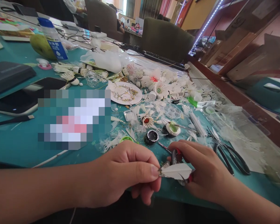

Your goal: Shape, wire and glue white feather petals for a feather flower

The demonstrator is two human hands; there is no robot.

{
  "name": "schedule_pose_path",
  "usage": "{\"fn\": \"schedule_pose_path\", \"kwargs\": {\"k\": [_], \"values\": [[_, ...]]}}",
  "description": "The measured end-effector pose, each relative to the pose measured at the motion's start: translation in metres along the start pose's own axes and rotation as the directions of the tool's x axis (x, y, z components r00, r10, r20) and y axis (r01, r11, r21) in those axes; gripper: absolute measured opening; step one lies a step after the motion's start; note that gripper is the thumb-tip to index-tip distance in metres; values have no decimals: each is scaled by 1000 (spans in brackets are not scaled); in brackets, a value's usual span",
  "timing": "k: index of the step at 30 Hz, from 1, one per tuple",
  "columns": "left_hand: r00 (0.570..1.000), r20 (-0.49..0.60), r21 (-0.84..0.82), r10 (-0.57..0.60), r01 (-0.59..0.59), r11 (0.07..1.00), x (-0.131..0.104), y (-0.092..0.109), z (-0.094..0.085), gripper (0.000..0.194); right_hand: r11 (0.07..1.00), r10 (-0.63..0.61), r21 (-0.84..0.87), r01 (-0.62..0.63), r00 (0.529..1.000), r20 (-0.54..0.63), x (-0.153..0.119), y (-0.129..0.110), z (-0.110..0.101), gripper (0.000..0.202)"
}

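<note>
My left hand (135, 171) is closed, thumb and forefinger pinching the base of a white feather (176, 171). The feather points right, its tip reaching my right hand (203, 168). That hand is curled round a small red-handled cutting tool (178, 153), probably pliers or snips; the feather and fingers partly cover it. Just beyond my hands stand an open black jar (151, 137) and a jar with green content (173, 128). A green ring-shaped lid (126, 139) lies behind my left hand. Black-handled scissors (232, 158) rest open to the right.
Shuttlecocks (158, 88) and loose feathers are heaped across the teal mat (21, 149). A white plate (112, 96) holds thin wire pieces. On the left are a phone (25, 96), a blue-capped glue bottle (53, 40) and a blurred-out bright patch. Chairs stand behind the table.
</note>
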State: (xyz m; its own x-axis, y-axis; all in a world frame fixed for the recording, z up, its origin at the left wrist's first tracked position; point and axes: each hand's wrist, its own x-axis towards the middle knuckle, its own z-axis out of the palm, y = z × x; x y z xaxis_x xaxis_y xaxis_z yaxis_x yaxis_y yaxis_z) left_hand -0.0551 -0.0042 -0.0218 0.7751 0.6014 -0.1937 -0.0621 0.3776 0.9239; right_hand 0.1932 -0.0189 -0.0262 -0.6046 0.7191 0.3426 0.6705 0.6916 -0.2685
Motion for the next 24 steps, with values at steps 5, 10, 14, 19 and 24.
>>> {"fn": "schedule_pose_path", "kwargs": {"k": [5, 10, 14, 19, 24], "values": [[994, -43, 141, 100, -93, 986, -4, -3, 3, 22, 998, 34, 49, -35, 999, 29, 2, -2, -2, 21], [872, -213, 605, 440, -236, 761, -1, -7, 8, 12, 996, 79, 43, -82, 995, 61, 4, -2, -5, 6], [815, -122, 765, 566, -286, 577, 1, -8, 7, 27, 995, 98, 24, -101, 992, 80, 5, -2, -7, 4], [830, -40, 742, 556, -348, 573, 0, -9, 3, 39, 993, 111, 29, -116, 984, 139, 9, -1, -10, 6], [840, -6, 716, 543, -375, 588, 2, -8, 1, 40, 988, 114, 81, -131, 976, 183, 11, 2, -13, 17]]}}
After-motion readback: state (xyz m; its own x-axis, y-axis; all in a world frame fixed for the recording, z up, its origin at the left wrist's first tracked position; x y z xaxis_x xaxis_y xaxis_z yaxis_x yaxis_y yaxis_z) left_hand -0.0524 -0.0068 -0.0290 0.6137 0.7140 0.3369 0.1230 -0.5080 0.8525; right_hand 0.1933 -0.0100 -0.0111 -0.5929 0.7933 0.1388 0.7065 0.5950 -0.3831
